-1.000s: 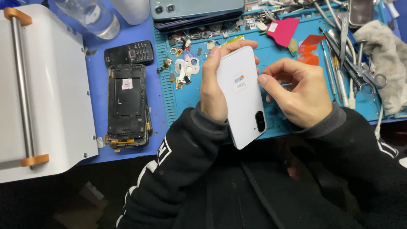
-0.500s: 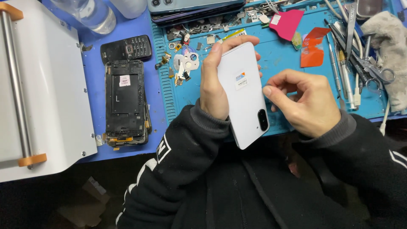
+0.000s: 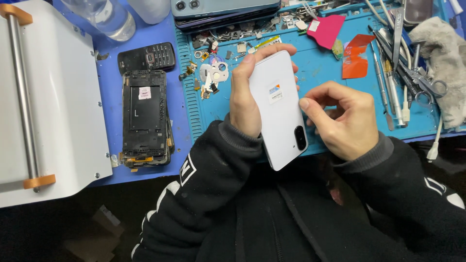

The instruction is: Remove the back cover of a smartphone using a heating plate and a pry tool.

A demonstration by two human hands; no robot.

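A person's left hand (image 3: 245,99) gripped a white smartphone (image 3: 280,106) back side up above the near edge of a blue repair mat (image 3: 310,73), thumb along the phone's left edge and fingertips curled over its far end. The right hand (image 3: 342,119) was bunched at the phone's right edge, index fingertip touching the casing just beside the dark camera cutout; whether it pinched a small tool or part could not be told. The two hands sat close together, both on the phone, wrists resting near the body in black sleeves.

Work on that edge would likely go best with the left hand keeping the phone steady and tilted as it was, and the right applying light, controlled pressure at the seam rather than force, since the back panel could crack or slip.

On the left lay a stripped phone frame (image 3: 144,119), with a small black keypad phone (image 3: 148,57) just beyond it and a white machine with orange-tipped bar (image 3: 43,102) at the far left. Loose small parts (image 3: 211,77) littered the mat's far left; red and pink plastic picks (image 3: 340,43) and tweezers and metal tools (image 3: 403,63) lay to the right, beside a grey cloth (image 3: 444,63).
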